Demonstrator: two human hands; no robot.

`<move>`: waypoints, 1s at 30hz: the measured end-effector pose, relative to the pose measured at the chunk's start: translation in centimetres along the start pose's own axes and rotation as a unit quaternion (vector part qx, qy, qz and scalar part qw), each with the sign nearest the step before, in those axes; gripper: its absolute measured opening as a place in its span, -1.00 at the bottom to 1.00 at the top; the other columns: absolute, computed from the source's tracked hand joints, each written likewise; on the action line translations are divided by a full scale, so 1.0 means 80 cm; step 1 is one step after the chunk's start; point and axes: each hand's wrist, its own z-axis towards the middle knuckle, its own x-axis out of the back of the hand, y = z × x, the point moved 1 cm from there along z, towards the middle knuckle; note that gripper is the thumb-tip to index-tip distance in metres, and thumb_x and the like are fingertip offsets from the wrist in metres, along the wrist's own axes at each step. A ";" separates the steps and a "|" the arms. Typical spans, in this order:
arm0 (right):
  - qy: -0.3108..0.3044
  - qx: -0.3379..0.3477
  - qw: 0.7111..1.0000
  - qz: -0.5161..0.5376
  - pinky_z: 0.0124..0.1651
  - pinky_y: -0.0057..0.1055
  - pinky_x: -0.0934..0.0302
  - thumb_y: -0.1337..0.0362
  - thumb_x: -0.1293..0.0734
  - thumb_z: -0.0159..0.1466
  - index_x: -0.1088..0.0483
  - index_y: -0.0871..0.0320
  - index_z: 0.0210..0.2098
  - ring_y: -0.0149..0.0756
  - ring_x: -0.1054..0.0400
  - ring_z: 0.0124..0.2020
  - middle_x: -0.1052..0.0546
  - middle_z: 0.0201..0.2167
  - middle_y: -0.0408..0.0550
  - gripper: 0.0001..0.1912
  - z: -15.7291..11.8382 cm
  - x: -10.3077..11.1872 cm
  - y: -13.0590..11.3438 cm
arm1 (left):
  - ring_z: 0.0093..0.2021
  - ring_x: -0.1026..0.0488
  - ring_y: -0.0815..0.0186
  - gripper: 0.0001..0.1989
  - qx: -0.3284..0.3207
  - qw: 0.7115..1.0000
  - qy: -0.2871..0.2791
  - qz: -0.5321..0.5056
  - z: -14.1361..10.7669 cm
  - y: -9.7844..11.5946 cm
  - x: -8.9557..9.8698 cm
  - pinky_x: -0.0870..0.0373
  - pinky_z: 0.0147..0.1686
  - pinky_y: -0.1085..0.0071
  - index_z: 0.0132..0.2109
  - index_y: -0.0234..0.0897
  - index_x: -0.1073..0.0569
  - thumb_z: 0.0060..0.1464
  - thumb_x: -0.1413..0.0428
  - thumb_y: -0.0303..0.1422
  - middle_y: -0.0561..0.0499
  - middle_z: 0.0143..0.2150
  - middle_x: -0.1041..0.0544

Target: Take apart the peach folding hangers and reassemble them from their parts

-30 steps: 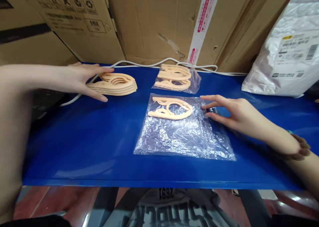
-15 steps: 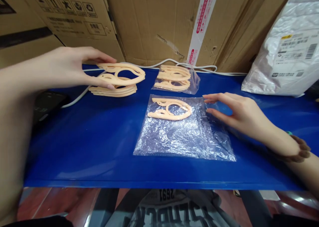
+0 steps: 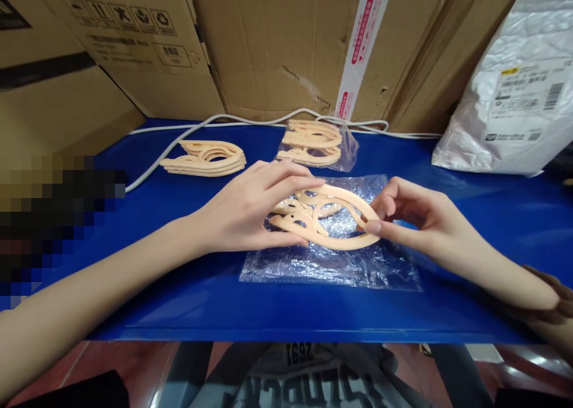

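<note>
A cream folding hanger (image 3: 344, 241) is held between my two hands. My left hand (image 3: 255, 208) grips its left end, thumb below and fingers above. At its rounded right end, my right hand (image 3: 412, 214) pinches it. Beneath lies a clear plastic bag (image 3: 286, 268) on the blue table, with another cream hanger (image 3: 289, 205) partly hidden by the held one. To the left sits a stack of several cream hangers (image 3: 206, 164). Behind the bag is a clear packet of hangers (image 3: 313, 142).
Cardboard boxes (image 3: 277, 44) stand along the back of the blue table (image 3: 201, 300). A white cable (image 3: 152, 168) runs across the back and left. At the right back stands a white plastic parcel (image 3: 496, 110).
My left hand has brought a hanger from the stack rightward to above the clear bag. My right hand, which was open beside the bag, has closed on the hanger's right end.
</note>
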 end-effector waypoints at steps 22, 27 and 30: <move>-0.014 0.163 0.959 -0.233 -0.17 -0.31 -0.30 0.06 -0.45 0.26 -0.22 0.09 -0.23 -0.21 -0.39 -0.14 -0.46 -0.14 -0.02 -0.64 -0.001 -0.010 0.007 | 0.02 -0.53 0.10 -0.31 -0.054 0.988 0.060 0.132 -0.002 0.017 -0.001 -0.34 -0.04 0.22 0.27 -0.37 -0.30 0.18 -0.16 0.01 -0.24 0.08 -0.56; 0.005 0.290 0.878 -0.380 0.05 -0.08 -0.27 0.01 -0.45 0.26 -0.19 0.12 -0.13 0.07 -0.32 0.14 -0.34 0.20 0.31 -0.55 -0.008 -0.027 0.003 | 0.10 -0.52 0.09 -0.32 -0.042 0.990 0.067 0.117 0.000 0.035 -0.007 -0.36 0.00 0.24 0.25 -0.43 -0.31 0.20 -0.15 0.01 -0.28 0.14 -0.54; 0.008 0.297 0.857 -0.422 -0.03 -0.07 -0.26 0.09 -0.38 0.32 -0.19 0.14 -0.11 0.07 -0.35 0.06 -0.36 0.20 0.32 -0.65 -0.011 -0.028 -0.002 | 0.18 -0.46 0.08 -0.24 -0.029 0.994 0.059 0.087 0.003 0.038 -0.010 -0.36 0.09 0.22 0.32 -0.41 -0.21 0.19 -0.16 0.02 -0.29 0.21 -0.49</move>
